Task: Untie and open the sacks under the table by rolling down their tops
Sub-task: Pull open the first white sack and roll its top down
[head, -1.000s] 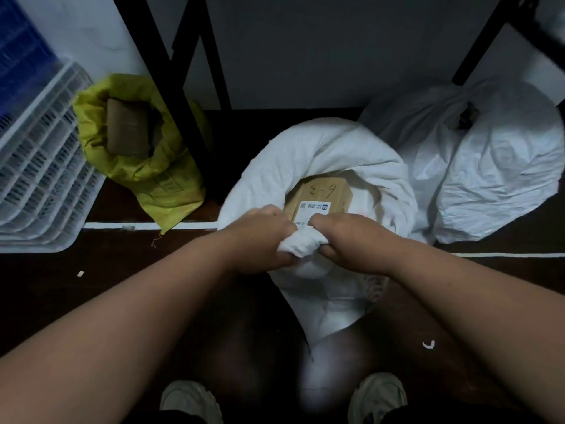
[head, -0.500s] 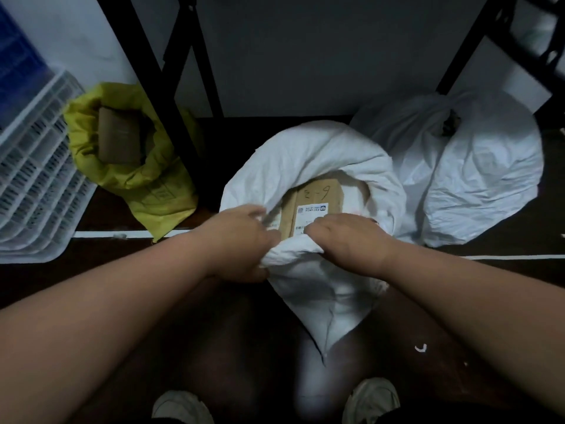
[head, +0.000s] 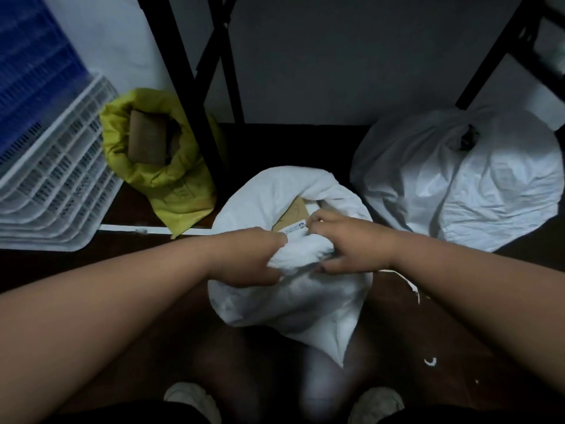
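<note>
To roll its top down, we gripped the open white woven sack [head: 293,289] (near rim bunched) with left hand [head: 247,258] and right hand [head: 351,243], close together.

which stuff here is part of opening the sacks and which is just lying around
Part of the job:
left hand and right hand, both holding the middle white sack
yellow sack, already open
tied white sack

Lying about:
white crates
blue crate

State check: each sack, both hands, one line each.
Yellow sack: open, top rolled down, brown parcel visible inside.
Middle white sack: open, near rim bunched in both hands.
Right white sack: top gathered, not rolled down.
Left hand: gripping the rim.
Right hand: gripping the rim.
</note>
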